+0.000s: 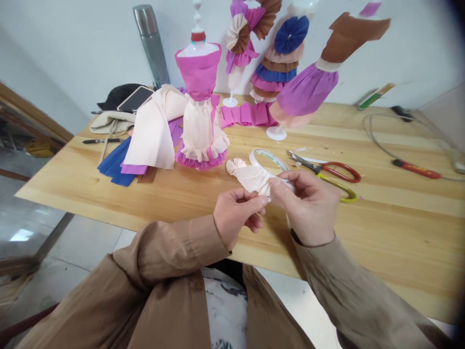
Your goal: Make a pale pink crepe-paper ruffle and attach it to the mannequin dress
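Both hands meet over the near edge of the wooden table [399, 232]. My left hand [236, 213] pinches the gathered end of a small cream crepe-paper piece [249, 174], whose frilled end fans out toward the table. My right hand [308, 206] is closed on the same end of the paper and on a strip of white tape running from a tape roll [269, 160] just behind the hands. A paper dress on a bottle mannequin [199, 111], pink on top with a cream skirt, stands beyond the hands.
Red-and-yellow-handled scissors [330, 172] lie right of the tape roll. Three more paper-dressed mannequins [283, 63] stand at the back. Loose cream, blue and purple crepe sheets [145, 140], a phone [135, 98], a steel flask [150, 43] and a pen [98, 141] sit left. A red-handled tool [416, 169] and cable lie right.
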`<action>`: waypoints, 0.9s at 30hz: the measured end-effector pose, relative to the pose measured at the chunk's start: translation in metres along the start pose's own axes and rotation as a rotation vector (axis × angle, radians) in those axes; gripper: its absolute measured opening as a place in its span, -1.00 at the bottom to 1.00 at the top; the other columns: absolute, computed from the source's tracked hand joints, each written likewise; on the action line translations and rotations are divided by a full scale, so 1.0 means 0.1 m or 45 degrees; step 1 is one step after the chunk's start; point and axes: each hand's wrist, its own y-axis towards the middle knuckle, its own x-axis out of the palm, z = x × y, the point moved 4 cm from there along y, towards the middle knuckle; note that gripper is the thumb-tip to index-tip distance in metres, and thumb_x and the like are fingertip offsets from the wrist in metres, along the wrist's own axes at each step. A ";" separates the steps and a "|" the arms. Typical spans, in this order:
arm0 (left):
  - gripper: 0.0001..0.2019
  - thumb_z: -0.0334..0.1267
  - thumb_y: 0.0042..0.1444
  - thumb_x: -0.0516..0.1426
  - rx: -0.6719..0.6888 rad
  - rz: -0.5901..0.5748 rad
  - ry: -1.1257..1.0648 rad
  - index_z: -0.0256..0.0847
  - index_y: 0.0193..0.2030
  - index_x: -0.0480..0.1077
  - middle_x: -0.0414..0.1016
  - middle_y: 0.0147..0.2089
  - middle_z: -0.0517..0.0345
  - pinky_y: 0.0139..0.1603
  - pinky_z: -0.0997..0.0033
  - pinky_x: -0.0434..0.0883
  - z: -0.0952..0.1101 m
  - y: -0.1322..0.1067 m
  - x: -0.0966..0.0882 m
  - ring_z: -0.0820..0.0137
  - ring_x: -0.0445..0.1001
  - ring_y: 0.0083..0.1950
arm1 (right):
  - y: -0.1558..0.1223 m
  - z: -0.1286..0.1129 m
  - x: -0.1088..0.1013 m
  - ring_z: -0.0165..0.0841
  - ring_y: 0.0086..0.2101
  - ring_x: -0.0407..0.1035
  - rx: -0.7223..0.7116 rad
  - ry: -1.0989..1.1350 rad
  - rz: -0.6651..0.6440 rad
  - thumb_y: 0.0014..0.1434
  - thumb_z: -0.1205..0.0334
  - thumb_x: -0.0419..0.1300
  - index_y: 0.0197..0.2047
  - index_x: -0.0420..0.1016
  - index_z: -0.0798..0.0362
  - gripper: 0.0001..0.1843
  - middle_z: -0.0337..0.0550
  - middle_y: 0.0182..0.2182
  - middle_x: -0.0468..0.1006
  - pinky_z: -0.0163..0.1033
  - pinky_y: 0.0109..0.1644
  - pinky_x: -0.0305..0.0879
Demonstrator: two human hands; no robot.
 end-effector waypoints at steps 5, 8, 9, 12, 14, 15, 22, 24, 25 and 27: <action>-0.62 -0.07 -0.21 0.35 0.070 0.020 0.005 -0.28 -0.48 0.30 0.36 -0.55 0.31 -0.66 0.59 0.29 -0.04 -0.02 0.03 0.62 0.31 -0.65 | 0.00 0.03 -0.01 -0.42 -0.54 0.23 0.016 0.042 0.005 0.04 0.09 0.31 -0.40 0.49 0.03 -0.81 -0.25 -0.54 0.44 -0.23 -0.45 0.15; -0.59 -0.03 -0.21 0.35 0.059 0.010 0.006 -0.28 -0.44 0.31 0.35 -0.49 0.30 -0.66 0.60 0.30 -0.01 -0.01 0.03 0.62 0.32 -0.61 | 0.00 0.00 -0.02 -0.43 -0.55 0.22 0.005 0.018 0.005 0.05 0.10 0.30 -0.40 0.49 0.02 -0.83 -0.26 -0.54 0.44 -0.24 -0.46 0.15; -0.59 -0.02 -0.20 0.35 0.068 0.023 0.001 -0.28 -0.42 0.31 0.35 -0.46 0.29 -0.67 0.61 0.30 0.01 0.00 0.02 0.63 0.32 -0.59 | -0.01 -0.02 -0.02 -0.43 -0.55 0.21 -0.012 -0.004 0.005 0.04 0.11 0.29 -0.40 0.49 0.02 -0.83 -0.27 -0.56 0.43 -0.25 -0.47 0.14; -0.57 -0.02 -0.20 0.36 0.087 0.077 0.015 -0.29 -0.35 0.33 0.34 -0.37 0.26 -0.68 0.63 0.27 0.09 0.04 0.00 0.63 0.33 -0.56 | -0.01 -0.09 -0.01 -0.45 -0.59 0.18 -0.050 -0.055 -0.008 0.03 0.11 0.29 -0.43 0.48 0.03 -0.83 -0.29 -0.61 0.38 -0.27 -0.51 0.10; -0.54 -0.03 -0.21 0.37 0.097 0.085 0.028 -0.30 -0.28 0.37 0.35 -0.35 0.25 -0.68 0.63 0.27 0.12 0.06 0.01 0.62 0.34 -0.55 | -0.01 -0.13 -0.01 -0.46 -0.59 0.17 -0.063 -0.062 -0.008 0.02 0.11 0.28 -0.45 0.48 0.03 -0.83 -0.30 -0.62 0.38 -0.29 -0.52 0.10; -0.53 -0.03 -0.22 0.37 0.099 0.078 0.023 -0.30 -0.26 0.38 0.37 -0.35 0.25 -0.68 0.62 0.27 0.12 0.07 0.01 0.61 0.34 -0.54 | -0.01 -0.15 -0.01 -0.46 -0.59 0.17 -0.070 -0.064 0.000 0.02 0.10 0.27 -0.45 0.47 0.04 -0.82 -0.29 -0.62 0.39 -0.29 -0.53 0.10; -0.52 -0.06 -0.35 0.42 0.100 0.092 -0.090 -0.31 -0.37 0.39 0.36 -0.44 0.28 -0.67 0.63 0.23 0.09 0.06 0.03 0.62 0.32 -0.56 | 0.02 -0.15 -0.03 -0.47 -0.61 0.16 -0.099 -0.050 0.055 0.00 0.08 0.24 -0.48 0.47 0.06 -0.79 -0.30 -0.64 0.36 -0.31 -0.53 0.11; -0.52 -0.05 -0.37 0.43 0.095 0.098 -0.102 -0.31 -0.40 0.38 0.37 -0.45 0.28 -0.68 0.63 0.24 0.08 0.06 0.04 0.61 0.33 -0.57 | 0.03 -0.13 -0.04 -0.47 -0.61 0.16 -0.090 -0.044 0.058 0.00 0.08 0.24 -0.47 0.48 0.07 -0.78 -0.30 -0.64 0.36 -0.30 -0.53 0.10; -0.52 -0.04 -0.37 0.43 0.091 0.101 -0.107 -0.31 -0.41 0.37 0.37 -0.45 0.28 -0.68 0.63 0.25 0.08 0.05 0.04 0.61 0.34 -0.57 | 0.03 -0.11 -0.04 -0.47 -0.60 0.16 -0.084 -0.038 0.062 0.00 0.08 0.25 -0.47 0.48 0.07 -0.78 -0.30 -0.64 0.36 -0.30 -0.52 0.11; -0.51 -0.03 -0.39 0.44 0.085 0.105 -0.121 -0.31 -0.43 0.36 0.39 -0.45 0.27 -0.68 0.63 0.26 0.07 0.04 0.05 0.60 0.35 -0.58 | 0.04 -0.09 -0.05 -0.46 -0.59 0.17 -0.072 -0.013 0.070 0.00 0.09 0.26 -0.47 0.48 0.07 -0.79 -0.30 -0.63 0.36 -0.30 -0.52 0.11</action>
